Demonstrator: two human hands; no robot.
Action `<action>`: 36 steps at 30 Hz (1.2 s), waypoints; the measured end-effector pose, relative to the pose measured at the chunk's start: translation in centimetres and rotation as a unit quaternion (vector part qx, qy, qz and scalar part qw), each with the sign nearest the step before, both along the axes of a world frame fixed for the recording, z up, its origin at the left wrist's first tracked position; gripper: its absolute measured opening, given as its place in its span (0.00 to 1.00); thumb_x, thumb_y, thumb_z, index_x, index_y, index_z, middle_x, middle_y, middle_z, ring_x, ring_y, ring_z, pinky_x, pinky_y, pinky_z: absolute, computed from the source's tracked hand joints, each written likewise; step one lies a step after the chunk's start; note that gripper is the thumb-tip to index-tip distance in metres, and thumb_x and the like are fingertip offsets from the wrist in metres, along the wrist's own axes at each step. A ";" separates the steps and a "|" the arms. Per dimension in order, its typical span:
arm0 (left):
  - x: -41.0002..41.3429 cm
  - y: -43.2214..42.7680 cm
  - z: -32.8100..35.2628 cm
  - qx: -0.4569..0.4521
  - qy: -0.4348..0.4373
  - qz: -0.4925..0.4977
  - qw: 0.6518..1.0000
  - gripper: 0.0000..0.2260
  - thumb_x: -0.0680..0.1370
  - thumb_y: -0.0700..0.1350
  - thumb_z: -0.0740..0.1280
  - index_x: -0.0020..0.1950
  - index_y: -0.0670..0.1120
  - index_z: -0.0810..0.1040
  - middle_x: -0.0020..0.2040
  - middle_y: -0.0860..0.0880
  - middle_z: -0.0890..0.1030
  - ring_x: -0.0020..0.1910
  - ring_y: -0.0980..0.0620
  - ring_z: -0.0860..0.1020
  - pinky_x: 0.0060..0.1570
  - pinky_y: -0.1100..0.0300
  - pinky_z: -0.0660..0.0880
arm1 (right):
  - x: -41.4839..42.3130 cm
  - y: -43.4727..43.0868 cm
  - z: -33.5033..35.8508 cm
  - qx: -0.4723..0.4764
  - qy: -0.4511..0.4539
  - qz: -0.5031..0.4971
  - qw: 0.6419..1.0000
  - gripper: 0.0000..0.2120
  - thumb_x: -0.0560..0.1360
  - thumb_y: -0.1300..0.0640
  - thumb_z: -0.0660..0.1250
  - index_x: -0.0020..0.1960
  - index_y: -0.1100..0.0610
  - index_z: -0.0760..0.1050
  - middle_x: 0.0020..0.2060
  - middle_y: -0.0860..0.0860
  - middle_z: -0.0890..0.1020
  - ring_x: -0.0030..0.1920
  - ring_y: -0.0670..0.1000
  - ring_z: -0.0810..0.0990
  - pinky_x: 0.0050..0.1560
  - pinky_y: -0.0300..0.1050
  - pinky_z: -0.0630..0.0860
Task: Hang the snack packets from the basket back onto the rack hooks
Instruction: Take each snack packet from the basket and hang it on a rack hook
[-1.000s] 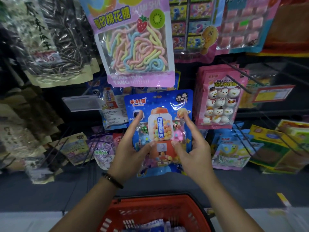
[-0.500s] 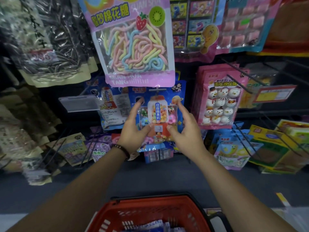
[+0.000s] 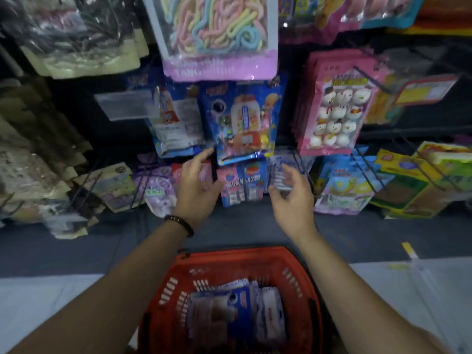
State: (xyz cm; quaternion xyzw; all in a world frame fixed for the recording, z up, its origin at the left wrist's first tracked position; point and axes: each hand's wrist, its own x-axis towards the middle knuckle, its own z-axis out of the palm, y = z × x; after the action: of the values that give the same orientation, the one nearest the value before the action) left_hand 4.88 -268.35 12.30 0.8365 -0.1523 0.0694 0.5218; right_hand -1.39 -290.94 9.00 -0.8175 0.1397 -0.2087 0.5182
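A blue gumball-machine snack packet [image 3: 244, 121] hangs on the rack, just under the big pink rope-candy bag [image 3: 217, 31]. My left hand [image 3: 198, 187] is below its lower left corner, fingers relaxed and holding nothing. Apart from the packet too, my right hand [image 3: 291, 195] hovers below its right side with loosely spread fingers. A red basket [image 3: 298, 282] stands on the floor under my arms, with several blue and white packets [image 3: 235, 315] lying in it.
Pink snowman marshmallow packs [image 3: 337, 108] hang to the right, seed bags [image 3: 76, 34] to the upper left. Bare wire hooks [image 3: 373, 77] stick out at the right. Lower rows hold small packets [image 3: 242, 182] and yellow-green packs [image 3: 421, 180].
Both hands carried the blue packet up to the rack, let go of it and dropped back below it. The packet now hangs by itself. The view has tilted down toward the basket.
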 end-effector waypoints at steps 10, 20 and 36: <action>-12.8 9.1 -12.1 0.279 0.226 -0.242 0.902 0.11 0.80 0.43 0.74 0.59 0.57 0.82 0.57 0.56 0.86 0.55 0.60 0.83 0.59 0.56 0.79 | -11.3 5.6 -18.4 0.141 0.433 0.006 0.890 0.05 0.78 0.55 0.74 0.47 0.56 0.87 0.43 0.59 0.87 0.46 0.58 0.85 0.49 0.54 0.80; -12.1 8.9 -16.6 0.340 0.304 -0.297 0.839 0.15 0.85 0.47 0.68 0.71 0.48 0.79 0.68 0.49 0.83 0.61 0.62 0.82 0.61 0.65 0.76 | -14.3 9.5 -25.6 0.098 0.586 0.087 0.800 0.12 0.80 0.60 0.73 0.60 0.66 0.83 0.57 0.65 0.86 0.54 0.60 0.87 0.58 0.59 0.84; -11.5 9.4 -15.9 0.349 0.363 -0.264 0.823 0.17 0.86 0.53 0.65 0.75 0.53 0.76 0.67 0.53 0.81 0.61 0.51 0.79 0.55 0.67 0.72 | -12.8 11.7 -21.5 0.200 0.486 0.101 0.845 0.13 0.87 0.65 0.59 0.62 0.58 0.80 0.50 0.54 0.83 0.47 0.53 0.82 0.42 0.41 0.77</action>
State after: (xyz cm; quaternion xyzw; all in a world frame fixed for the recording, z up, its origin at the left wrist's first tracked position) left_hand -6.62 -258.90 -3.59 0.8550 -0.1812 -0.4377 0.2111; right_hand -14.20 -279.26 -12.47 -0.7024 0.3292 0.3012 0.5546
